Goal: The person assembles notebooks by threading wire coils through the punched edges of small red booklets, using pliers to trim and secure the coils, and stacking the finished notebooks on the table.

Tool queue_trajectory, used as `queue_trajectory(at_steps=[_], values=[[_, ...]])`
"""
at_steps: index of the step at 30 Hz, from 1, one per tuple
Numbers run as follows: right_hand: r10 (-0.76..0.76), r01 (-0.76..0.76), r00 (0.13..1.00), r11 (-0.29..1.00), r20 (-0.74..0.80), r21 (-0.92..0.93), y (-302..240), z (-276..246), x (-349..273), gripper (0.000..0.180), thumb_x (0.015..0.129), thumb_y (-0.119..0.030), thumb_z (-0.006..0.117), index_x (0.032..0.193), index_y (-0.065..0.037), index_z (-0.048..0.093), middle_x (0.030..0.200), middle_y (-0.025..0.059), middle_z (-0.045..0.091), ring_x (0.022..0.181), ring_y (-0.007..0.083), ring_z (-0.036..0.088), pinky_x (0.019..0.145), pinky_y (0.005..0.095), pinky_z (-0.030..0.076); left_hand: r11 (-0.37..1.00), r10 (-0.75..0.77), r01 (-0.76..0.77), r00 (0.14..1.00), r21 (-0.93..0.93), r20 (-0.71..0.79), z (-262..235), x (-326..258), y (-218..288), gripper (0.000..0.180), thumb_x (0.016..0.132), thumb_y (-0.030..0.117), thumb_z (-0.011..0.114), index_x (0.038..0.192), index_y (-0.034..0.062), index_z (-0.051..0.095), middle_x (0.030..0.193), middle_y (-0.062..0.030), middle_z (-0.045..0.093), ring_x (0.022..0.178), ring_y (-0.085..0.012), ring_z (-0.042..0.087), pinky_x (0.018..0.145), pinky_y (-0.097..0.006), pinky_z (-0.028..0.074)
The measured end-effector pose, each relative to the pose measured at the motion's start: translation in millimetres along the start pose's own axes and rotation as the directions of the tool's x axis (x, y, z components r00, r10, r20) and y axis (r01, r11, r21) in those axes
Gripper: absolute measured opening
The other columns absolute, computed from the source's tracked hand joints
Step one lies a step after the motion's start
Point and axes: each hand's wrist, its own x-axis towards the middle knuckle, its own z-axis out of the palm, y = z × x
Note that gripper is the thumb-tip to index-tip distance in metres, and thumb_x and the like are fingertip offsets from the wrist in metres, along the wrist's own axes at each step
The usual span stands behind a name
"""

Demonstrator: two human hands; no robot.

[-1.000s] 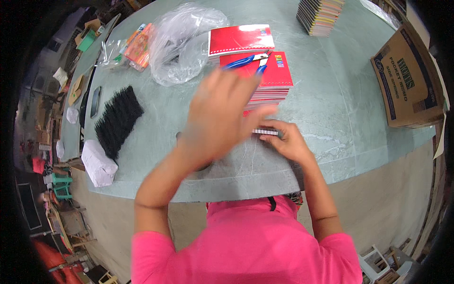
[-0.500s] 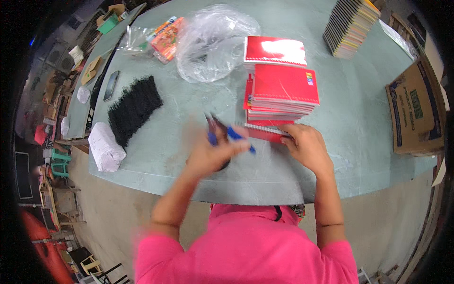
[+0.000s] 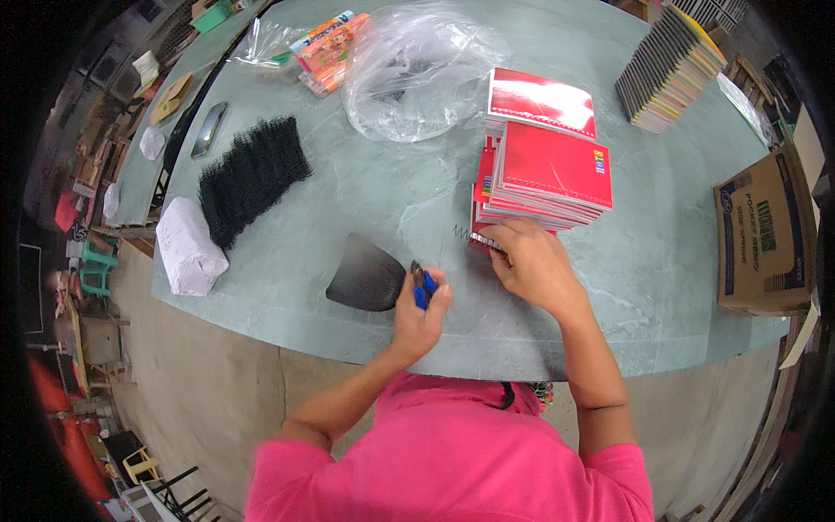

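Note:
My left hand (image 3: pixel 417 320) is closed around small blue-handled pliers (image 3: pixel 424 294), jaws pointing away from me, near the table's front edge. Next to it lies a dark, rounded, shield-shaped piece (image 3: pixel 365 275). My right hand (image 3: pixel 537 268) has its fingers closed on the bound edge of a red-covered spiral notebook (image 3: pixel 477 243), in front of a stack of red notebooks (image 3: pixel 557 161). A loose end of its wire coil (image 3: pixel 461 232) sticks out to the left. The rest of that notebook is hidden by my hand and the stack.
Black spiral coils (image 3: pixel 254 178) lie in a bunch at left, beside a white wrapped bundle (image 3: pixel 189 248). A clear plastic bag (image 3: pixel 409 78) and orange packets (image 3: pixel 330 52) lie farther back. At right stand a tall notebook stack (image 3: pixel 665 74) and a cardboard box (image 3: pixel 765 230).
My left hand has drawn back toward the table's front edge with the pliers, uncovering the dark piece. My right hand stays at the notebook's bound edge. The view has shifted slightly.

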Motion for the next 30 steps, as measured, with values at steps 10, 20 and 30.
queue_trajectory(at_steps=[10, 20, 30], values=[[0.045, -0.041, 0.999, 0.986, -0.021, 0.162, -13, 16, 16, 0.023, 0.074, -0.008, 0.064, 0.096, -0.001, 0.061, 0.088, 0.0148, 0.061, 0.089, 0.0324, 0.058, 0.076, 0.0418, 0.047, 0.842, -0.392, 0.133, 0.817, 0.522, 0.424, -34, 34, 59, 0.034, 0.086, 0.024, 0.050, 0.113, 0.0027, 0.050, 0.077, -0.0068, 0.056, 0.069, -0.0141, 0.054, 0.066, -0.028, 0.043], [0.004, 0.015, 0.997, 0.967, -0.074, 0.254, -13, 18, 20, 0.031, 0.073, -0.001, 0.065, 0.103, -0.007, 0.065, 0.084, 0.0120, 0.062, 0.076, 0.0285, 0.056, 0.068, 0.0372, 0.046, 0.859, -0.367, 0.112, 0.815, 0.500, 0.448, -24, 36, 53, 0.033, 0.086, 0.028, 0.048, 0.104, 0.0010, 0.047, 0.071, -0.0130, 0.051, 0.066, -0.0212, 0.050, 0.063, -0.035, 0.041], [-0.064, 0.058, 0.998, 0.953, 0.012, 0.298, -13, 25, 21, 0.028, 0.075, -0.001, 0.060, 0.100, -0.011, 0.066, 0.089, 0.0083, 0.060, 0.088, 0.0288, 0.057, 0.074, 0.0390, 0.048, 0.798, -0.360, 0.026, 0.822, 0.603, 0.441, -31, 43, 55, 0.035, 0.085, 0.025, 0.052, 0.111, 0.0019, 0.052, 0.074, -0.0094, 0.058, 0.067, -0.0186, 0.057, 0.064, -0.033, 0.045]])
